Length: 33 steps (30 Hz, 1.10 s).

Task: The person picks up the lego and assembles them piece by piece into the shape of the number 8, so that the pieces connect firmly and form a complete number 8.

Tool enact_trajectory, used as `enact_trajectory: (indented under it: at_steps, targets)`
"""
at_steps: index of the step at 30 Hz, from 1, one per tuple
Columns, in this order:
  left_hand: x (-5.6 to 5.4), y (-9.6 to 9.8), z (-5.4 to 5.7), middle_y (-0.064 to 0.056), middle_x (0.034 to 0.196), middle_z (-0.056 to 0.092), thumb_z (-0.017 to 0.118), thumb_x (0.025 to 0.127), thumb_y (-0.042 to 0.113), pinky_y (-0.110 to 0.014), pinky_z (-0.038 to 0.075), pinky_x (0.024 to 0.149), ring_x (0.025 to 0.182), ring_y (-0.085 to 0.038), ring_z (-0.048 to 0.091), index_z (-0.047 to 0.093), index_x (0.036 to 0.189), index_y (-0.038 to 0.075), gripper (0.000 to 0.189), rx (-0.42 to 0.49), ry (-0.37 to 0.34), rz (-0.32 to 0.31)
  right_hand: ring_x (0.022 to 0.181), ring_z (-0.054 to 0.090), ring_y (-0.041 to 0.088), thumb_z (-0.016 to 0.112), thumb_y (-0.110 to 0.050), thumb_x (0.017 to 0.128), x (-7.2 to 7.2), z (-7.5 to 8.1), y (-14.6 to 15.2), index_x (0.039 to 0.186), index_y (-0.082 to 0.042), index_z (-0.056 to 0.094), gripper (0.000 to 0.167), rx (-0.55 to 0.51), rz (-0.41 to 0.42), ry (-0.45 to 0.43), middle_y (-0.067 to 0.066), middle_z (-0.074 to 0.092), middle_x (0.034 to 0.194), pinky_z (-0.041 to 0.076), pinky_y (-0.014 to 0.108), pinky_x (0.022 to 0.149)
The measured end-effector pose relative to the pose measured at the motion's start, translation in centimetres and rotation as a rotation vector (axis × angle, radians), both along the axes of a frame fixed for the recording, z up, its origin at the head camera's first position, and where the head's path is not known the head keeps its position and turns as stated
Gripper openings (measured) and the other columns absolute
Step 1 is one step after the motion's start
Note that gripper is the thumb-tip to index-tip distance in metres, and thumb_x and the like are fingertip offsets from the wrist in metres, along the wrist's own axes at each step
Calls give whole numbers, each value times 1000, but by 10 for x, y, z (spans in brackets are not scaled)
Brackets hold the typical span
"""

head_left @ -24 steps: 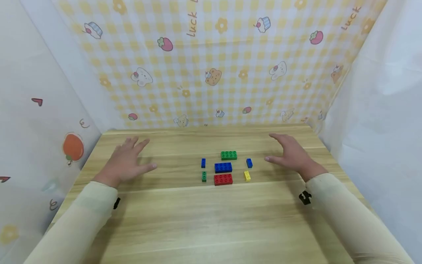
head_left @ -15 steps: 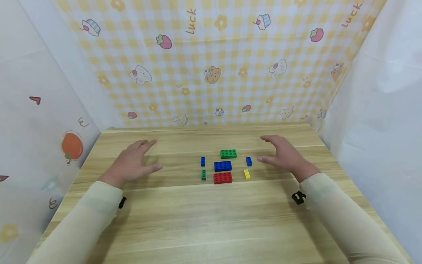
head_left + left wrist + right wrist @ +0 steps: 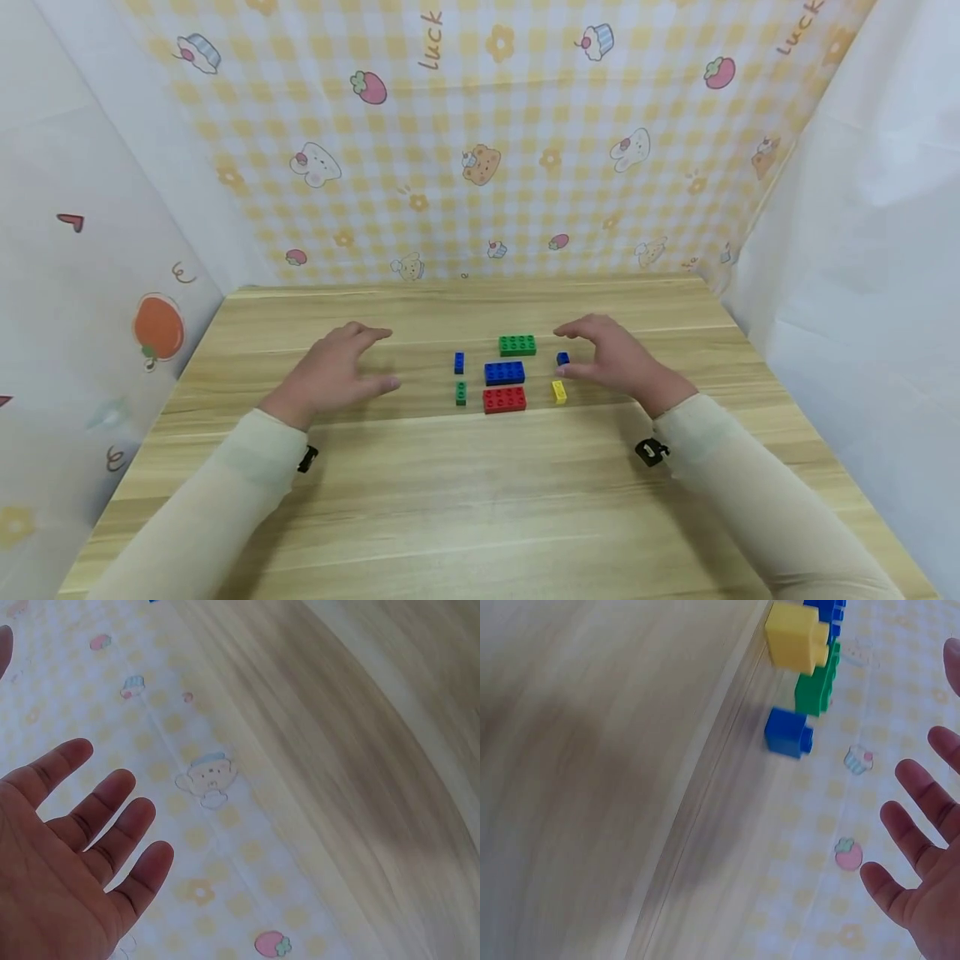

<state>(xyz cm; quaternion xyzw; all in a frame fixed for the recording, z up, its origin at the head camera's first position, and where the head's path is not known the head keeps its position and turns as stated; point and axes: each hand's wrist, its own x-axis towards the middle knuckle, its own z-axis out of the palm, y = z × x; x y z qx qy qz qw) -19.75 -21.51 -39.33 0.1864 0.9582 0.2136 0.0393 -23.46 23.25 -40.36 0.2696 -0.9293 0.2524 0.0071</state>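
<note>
Building bricks lie in the middle of the wooden table: long green (image 3: 517, 345), blue (image 3: 505, 372) and red (image 3: 505, 400) ones in a column. Left of them are a small blue brick (image 3: 459, 362) and a small green brick (image 3: 461, 393); right are another small blue brick (image 3: 562, 358) and a small yellow brick (image 3: 559, 392). My left hand (image 3: 335, 375), fingers spread, hovers left of the small bricks and holds nothing. Held in the air, my right hand (image 3: 611, 358) is nearest the right small blue brick, its thumb partly covering that brick in the head view. The right wrist view shows this blue brick (image 3: 787, 733) apart from the fingers.
A wooden table (image 3: 480, 500) extends toward me in front of the bricks. Behind it hangs a yellow checked cloth (image 3: 525, 108) with cartoon prints. White sheets stand at the left (image 3: 67, 333) and right (image 3: 862, 292). A black strap piece (image 3: 652, 452) shows at the right wrist.
Both hands have moved inward toward the bricks, the right one until its thumb overlaps the right small blue brick in view. The bricks keep their layout; the head view has shifted slightly.
</note>
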Motion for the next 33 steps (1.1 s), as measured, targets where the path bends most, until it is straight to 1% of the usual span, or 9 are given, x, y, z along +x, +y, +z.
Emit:
enact_trajectory:
  at_steps: [3, 8, 14, 19, 24, 29, 33]
  targets:
    - [2, 6, -2, -18, 148, 54, 76, 94, 52, -65, 43, 108, 134, -42, 53, 51, 155, 11, 78, 16, -7, -9, 123, 59, 35, 90, -29, 86, 1, -2, -8, 133, -8, 70, 55, 2, 14, -8, 14, 69, 130, 47, 58, 108]
    - [3, 19, -5, -16, 147, 56, 77, 94, 50, -63, 45, 108, 134, -41, 53, 55, 151, 9, 74, 9, -9, -29, 121, 58, 31, 89, -32, 87, 3, -7, -20, 130, -10, 72, 52, 36, 28, -51, 12, 69, 128, 49, 55, 106]
    - [4, 32, -6, -14, 147, 56, 78, 93, 48, -61, 45, 110, 136, -40, 53, 56, 150, 9, 72, 8, -32, -42, 120, 59, 30, 88, -32, 88, 7, -9, -32, 130, -12, 73, 49, 67, 66, -62, 9, 69, 128, 51, 53, 103]
    - [2, 41, -8, -15, 144, 58, 78, 93, 48, -58, 47, 108, 132, -38, 55, 57, 149, 9, 71, 10, -28, -74, 119, 60, 30, 87, -31, 89, 9, -12, -39, 129, -13, 74, 46, 86, 79, -86, 9, 69, 127, 52, 51, 101]
    - [0, 50, -10, -17, 142, 60, 78, 94, 47, -57, 48, 108, 129, -37, 58, 59, 147, 7, 69, 14, -32, -98, 111, 62, 27, 89, -32, 87, 10, -15, -46, 123, -15, 77, 41, 132, 98, -74, 6, 71, 120, 53, 47, 99]
    - [-1, 57, -11, -18, 141, 61, 76, 96, 46, -57, 48, 108, 129, -38, 59, 59, 147, 7, 67, 7, -47, -100, 102, 62, 23, 91, -33, 84, 9, -18, -53, 115, -17, 80, 36, 162, 110, -63, 2, 71, 110, 53, 43, 91]
    - [-2, 62, -12, -18, 138, 62, 75, 98, 45, -57, 49, 106, 126, -37, 60, 60, 146, 7, 64, 4, -59, -104, 100, 61, 19, 90, -36, 84, 9, -21, -59, 111, -19, 80, 33, 216, 106, -57, -1, 70, 106, 52, 42, 89]
